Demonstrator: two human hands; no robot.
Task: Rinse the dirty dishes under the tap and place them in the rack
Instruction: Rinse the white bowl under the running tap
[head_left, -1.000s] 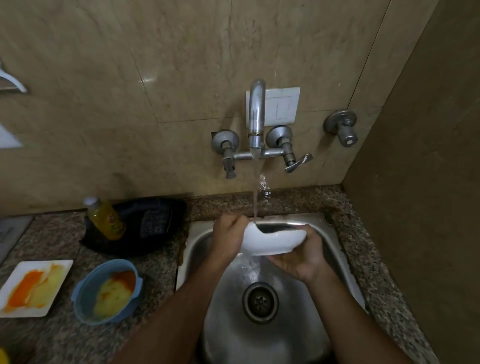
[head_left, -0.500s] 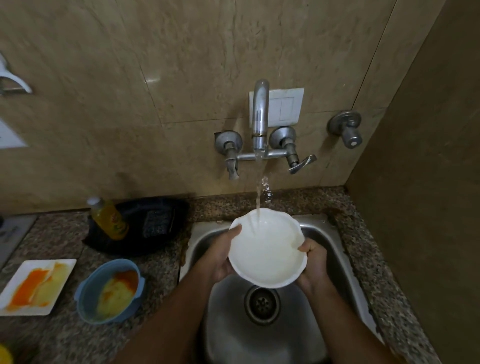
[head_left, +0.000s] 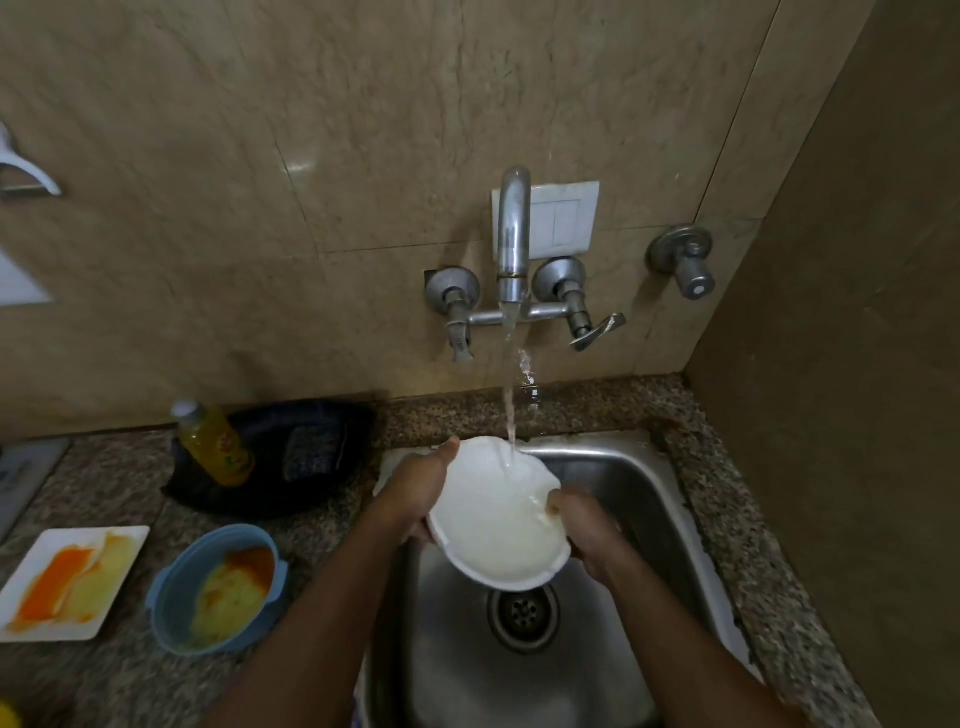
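Note:
A white scalloped bowl (head_left: 493, 530) is held over the steel sink (head_left: 639, 499), its inside facing me. Water from the wall tap (head_left: 513, 244) runs into its upper part. My left hand (head_left: 415, 493) grips the bowl's left rim, thumb along the edge. My right hand (head_left: 582, 525) holds the right rim, its fingertips blurred and reaching inside the bowl. A blue bowl (head_left: 218, 587) smeared with yellow and orange food and a white square plate (head_left: 67, 582) with the same smears sit on the granite counter at the left. No rack is in view.
A yellow bottle (head_left: 213, 441) stands in a black tray (head_left: 280, 457) with a scrub pad behind the blue bowl. The sink drain (head_left: 522, 613) lies below the bowl. A side wall (head_left: 831, 364) closes the right. A separate valve (head_left: 685, 262) sticks out of the back wall.
The bowl turned from edge-on to facing me, then tilted and shifted slightly left under the stream. My right hand's fingers moved onto the bowl's inner right side.

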